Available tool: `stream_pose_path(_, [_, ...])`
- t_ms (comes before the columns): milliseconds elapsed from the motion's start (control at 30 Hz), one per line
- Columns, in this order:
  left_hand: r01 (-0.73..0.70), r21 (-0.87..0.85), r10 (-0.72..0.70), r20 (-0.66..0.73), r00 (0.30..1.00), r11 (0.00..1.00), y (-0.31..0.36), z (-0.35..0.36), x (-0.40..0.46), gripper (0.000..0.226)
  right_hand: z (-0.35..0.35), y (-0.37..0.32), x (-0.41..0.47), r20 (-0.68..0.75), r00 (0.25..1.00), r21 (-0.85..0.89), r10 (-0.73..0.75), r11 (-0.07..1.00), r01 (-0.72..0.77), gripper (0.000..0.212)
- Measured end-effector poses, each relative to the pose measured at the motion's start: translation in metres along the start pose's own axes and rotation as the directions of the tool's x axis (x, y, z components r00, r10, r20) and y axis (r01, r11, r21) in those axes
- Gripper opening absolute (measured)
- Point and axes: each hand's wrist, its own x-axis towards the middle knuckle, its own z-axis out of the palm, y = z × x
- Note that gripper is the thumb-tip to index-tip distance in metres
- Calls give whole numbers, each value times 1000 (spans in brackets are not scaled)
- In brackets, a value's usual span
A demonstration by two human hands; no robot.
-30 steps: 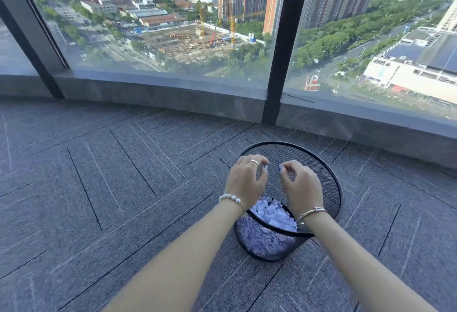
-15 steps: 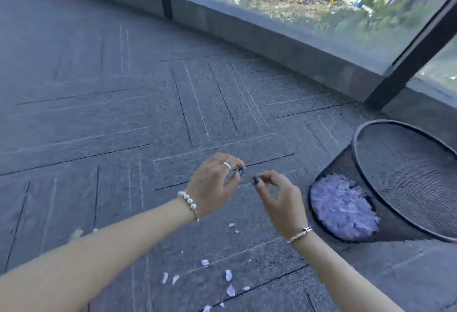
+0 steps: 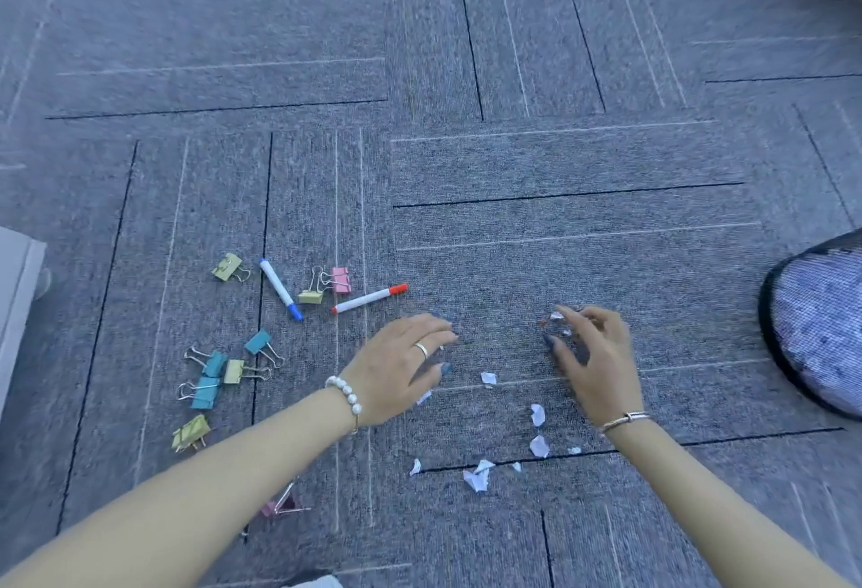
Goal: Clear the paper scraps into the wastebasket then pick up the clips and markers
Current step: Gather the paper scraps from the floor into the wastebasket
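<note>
Gathering the last paper scraps off the carpet.

My left hand [image 3: 401, 366] hovers spread and empty at frame centre; my right hand [image 3: 592, 354] curls its fingers loosely around a tiny scrap, though I cannot tell if it is truly pinched. The remaining paper scraps [image 3: 476, 478] lie scattered below my hands, and the wastebasket [image 3: 814, 321] sits at the right edge. I'd sweep the bits together into one pile with both palms, then scoop once, rather than picking singly. The clips [image 3: 207, 384] and the markers [image 3: 368, 298] wait at centre left, for later.
</note>
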Motion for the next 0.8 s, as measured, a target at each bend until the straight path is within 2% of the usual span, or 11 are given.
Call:
stream_pose_path(133, [-10, 130, 8, 15, 1000, 991, -11, 0, -12, 52, 7, 7, 2, -43, 998, -45, -40, 998, 38, 40])
stream_pose_path(300, [13, 91, -19, 61, 998, 996, -22, 2, -24, 58, 7, 9, 10, -99, 991, -28, -89, 996, 86, 30])
stream_pose_path(433, [7, -21, -6, 45, 999, 1000, -15, 2, -24, 45, 7, 10, 13, -142, 984, -5, -109, 994, 110, 13])
stream_pose_path(567, [-26, -116, 21, -46, 999, 993, -7, 7, -22, 24, 8, 14, 18, -112, 986, -13, -124, 992, 123, 10])
stream_pose_path(633, [2, -142, -15, -91, 996, 990, -3, 12, -20, 9, 6, 12, 13, -122, 987, 0, -103, 995, 104, 10])
stream_pose_path(733, [63, -244, -103, -157, 982, 968, 4, 16, -15, 12, 3, 2, -10, -111, 992, 97, -64, 992, 75, 10])
stream_pose_path(800, [61, -262, -108, -167, 980, 963, 6, 18, -10, 11, 3, -6, -30, -28, 996, 175, -85, 981, 89, 11])
